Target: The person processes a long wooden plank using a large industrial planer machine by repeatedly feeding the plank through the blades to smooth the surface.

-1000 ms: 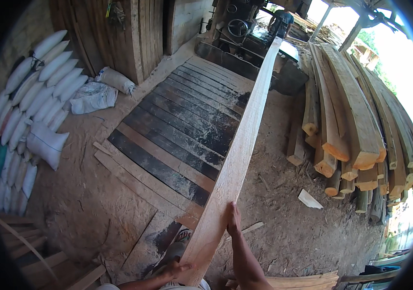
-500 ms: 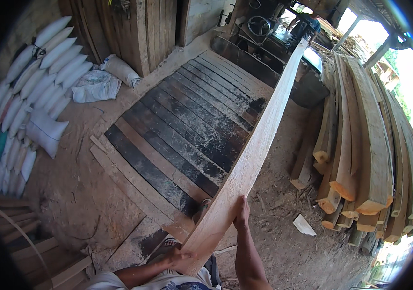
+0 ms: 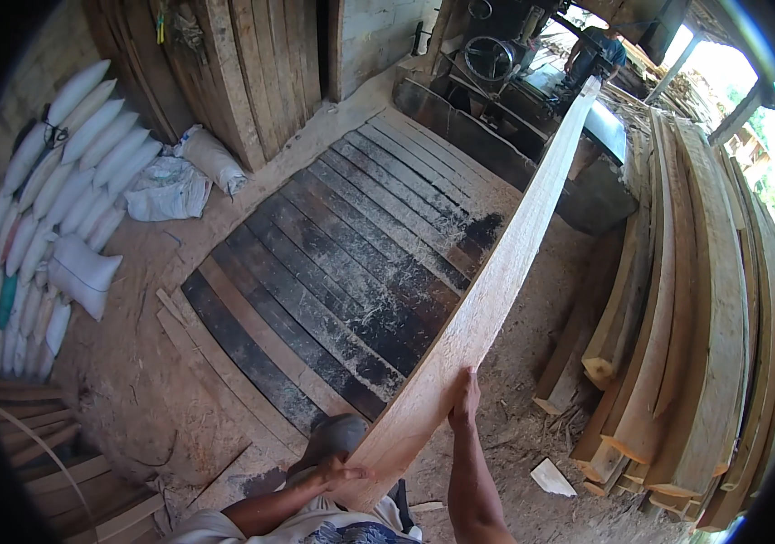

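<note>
A long pale wooden plank (image 3: 487,313) runs from my body away to a sawing machine (image 3: 519,118) at the far right. My left hand (image 3: 336,473) grips its left edge close to the near end, thumb over the upper face. Farther along, my right hand (image 3: 465,399) holds the right edge, its fingers partly hidden beneath the wood. The far end of the plank reaches the machine's table, where another person (image 3: 600,54) in dark clothing stands.
Dark floor boards (image 3: 333,263) strewn with sawdust lie left of the plank. Long timber beams (image 3: 714,299) are stacked on the right. White sacks (image 3: 88,163) are piled at the left wall, and wood pieces (image 3: 79,471) lie lower left. A pale offcut (image 3: 552,478) rests on the dirt.
My view has shifted forward, bringing the floor boards and beams nearer. One of my legs now shows beside the plank. Both hands keep their hold.
</note>
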Demonstrator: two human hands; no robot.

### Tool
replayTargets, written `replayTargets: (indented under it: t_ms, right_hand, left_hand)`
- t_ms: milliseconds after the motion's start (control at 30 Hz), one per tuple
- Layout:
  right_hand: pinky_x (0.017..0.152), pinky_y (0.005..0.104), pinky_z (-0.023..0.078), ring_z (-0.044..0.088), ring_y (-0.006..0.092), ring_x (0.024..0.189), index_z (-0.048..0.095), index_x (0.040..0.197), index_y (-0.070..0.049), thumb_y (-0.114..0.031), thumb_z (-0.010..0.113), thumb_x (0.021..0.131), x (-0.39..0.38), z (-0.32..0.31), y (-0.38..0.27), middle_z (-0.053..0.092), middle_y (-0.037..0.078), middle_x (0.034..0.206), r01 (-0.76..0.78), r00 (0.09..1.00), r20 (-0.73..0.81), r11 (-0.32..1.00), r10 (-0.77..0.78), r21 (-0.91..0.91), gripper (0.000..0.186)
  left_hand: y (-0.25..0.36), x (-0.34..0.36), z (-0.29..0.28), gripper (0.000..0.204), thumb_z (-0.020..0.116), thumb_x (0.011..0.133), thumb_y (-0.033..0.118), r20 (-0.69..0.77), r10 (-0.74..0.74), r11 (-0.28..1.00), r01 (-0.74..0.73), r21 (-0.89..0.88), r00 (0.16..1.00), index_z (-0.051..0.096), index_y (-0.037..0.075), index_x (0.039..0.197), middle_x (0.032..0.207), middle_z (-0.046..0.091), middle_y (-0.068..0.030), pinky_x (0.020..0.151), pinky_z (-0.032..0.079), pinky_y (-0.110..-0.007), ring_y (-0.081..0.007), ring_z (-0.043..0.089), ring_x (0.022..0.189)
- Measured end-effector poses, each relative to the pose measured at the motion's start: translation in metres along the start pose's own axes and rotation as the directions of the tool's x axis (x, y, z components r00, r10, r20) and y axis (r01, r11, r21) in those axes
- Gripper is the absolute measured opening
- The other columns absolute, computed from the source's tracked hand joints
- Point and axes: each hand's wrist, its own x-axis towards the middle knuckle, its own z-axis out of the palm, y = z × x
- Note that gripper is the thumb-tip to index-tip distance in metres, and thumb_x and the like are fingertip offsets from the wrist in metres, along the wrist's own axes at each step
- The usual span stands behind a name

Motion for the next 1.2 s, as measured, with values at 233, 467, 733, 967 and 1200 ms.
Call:
replayTargets:
  t_ms: [233,467,733,967,1200]
  right_hand:
    - [0.092,0.0292,0.041,0.051,0.0162,0.104,0.050,0.128,0.002,-0.045,0.043,0.099,0.132,0.008,-0.072,0.056,0.008,0.117,0.000,0.997,-0.071,0.999,-0.003,-0.040,0.057]
    - [0.105,0.0312,0.032,0.043,0.0183,0.123,0.042,0.137,0.002,-0.043,0.042,0.099,0.300,-0.006,-0.139,0.047,0.008,0.136,-0.064,0.997,-0.034,0.998,0.064,-0.002,0.059]
    - [0.107,0.0327,0.031,0.041,0.0208,0.127,0.036,0.141,0.000,-0.048,0.044,0.097,0.488,-0.011,-0.219,0.042,0.009,0.141,-0.093,0.995,-0.031,0.996,0.093,0.007,0.066]
    - [0.105,0.0335,0.034,0.043,0.0220,0.125,0.035,0.142,0.000,-0.046,0.043,0.098,0.650,-0.004,-0.297,0.044,0.012,0.140,-0.083,0.995,-0.053,0.997,0.083,-0.002,0.064]
    - [0.106,0.0360,0.034,0.040,0.0237,0.128,0.030,0.145,-0.003,-0.050,0.040,0.098,0.805,-0.010,-0.379,0.037,0.012,0.144,-0.082,0.997,0.007,0.997,0.082,0.011,0.067]
  left_hand:
    - [0.149,0.095,0.012,0.079,0.083,0.064,0.048,0.065,-0.004,1.000,0.004,0.001,0.998,0.059,-0.011,0.109,0.101,0.069,-0.0154,0.087,0.046,-0.029,-0.0227,0.063,0.097]
    - [0.285,0.213,0.028,0.084,0.083,0.062,0.049,0.088,-0.047,0.998,0.051,-0.048,0.995,0.056,-0.012,0.114,0.106,0.066,-0.0166,0.086,0.047,-0.030,-0.0230,0.064,0.096]
    - [0.443,0.354,0.043,0.072,0.082,0.065,0.042,0.112,-0.033,0.999,0.038,-0.039,0.993,0.060,-0.005,0.115,0.106,0.066,-0.0157,0.086,0.047,-0.032,-0.0234,0.063,0.096]
    - [0.583,0.470,0.060,0.062,0.082,0.067,0.034,0.090,0.104,0.988,-0.093,-0.119,0.991,0.062,0.001,0.116,0.106,0.067,-0.0118,0.085,0.047,-0.031,-0.0188,0.063,0.093]
    - [0.714,0.590,0.081,0.064,0.082,0.068,0.039,0.089,0.034,0.999,-0.033,-0.018,0.995,0.063,0.000,0.115,0.107,0.068,-0.0141,0.087,0.047,-0.033,-0.0217,0.063,0.097]
